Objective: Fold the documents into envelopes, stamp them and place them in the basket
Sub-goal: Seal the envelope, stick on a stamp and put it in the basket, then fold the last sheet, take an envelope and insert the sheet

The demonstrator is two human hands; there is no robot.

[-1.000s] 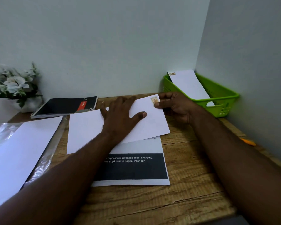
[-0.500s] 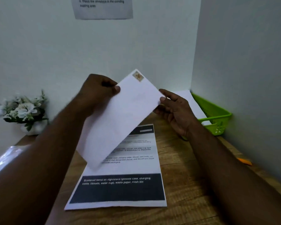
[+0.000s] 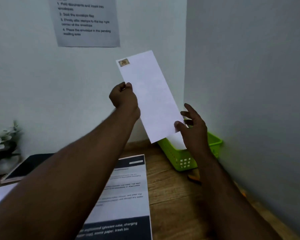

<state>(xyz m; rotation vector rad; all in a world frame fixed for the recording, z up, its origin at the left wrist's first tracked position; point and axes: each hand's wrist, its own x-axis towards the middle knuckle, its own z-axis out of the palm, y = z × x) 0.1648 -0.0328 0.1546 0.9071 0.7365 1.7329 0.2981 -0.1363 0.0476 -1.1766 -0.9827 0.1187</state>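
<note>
Above the green basket [image 3: 177, 158] in the corner of the wooden desk [image 3: 171, 191], you hold a stamped envelope [image 3: 151, 99] up on end, its stamp [image 3: 123, 62] at the top left corner and its lower edge hanging just over the basket's near rim. Your left hand [image 3: 124, 97] pinches the envelope's left edge between thumb and curled fingers; your right hand [image 3: 193, 129] has its thumb laid on the lower right corner with the other fingers spread loosely behind, so whether it truly grips cannot be told.

A second ago this envelope lay flat on the desk under your left palm while your right fingers pressed the stamp down. Half a second ago it had come up off the desk, tilted between both hands. Now it has swung upright and moved right, toward the basket, where another white envelope [image 3: 177, 140] already stands.

That suggests the folding and stamping of this piece are finished and only the drop into the basket remains. A printed sheet [image 3: 126, 191] lies on the desk below your arms, likely the next document to fold. On the wall hangs a sheet of instructions [image 3: 87, 21]; flowers [image 3: 0, 141] and a dark notebook [image 3: 24, 168] sit at the left.
</note>
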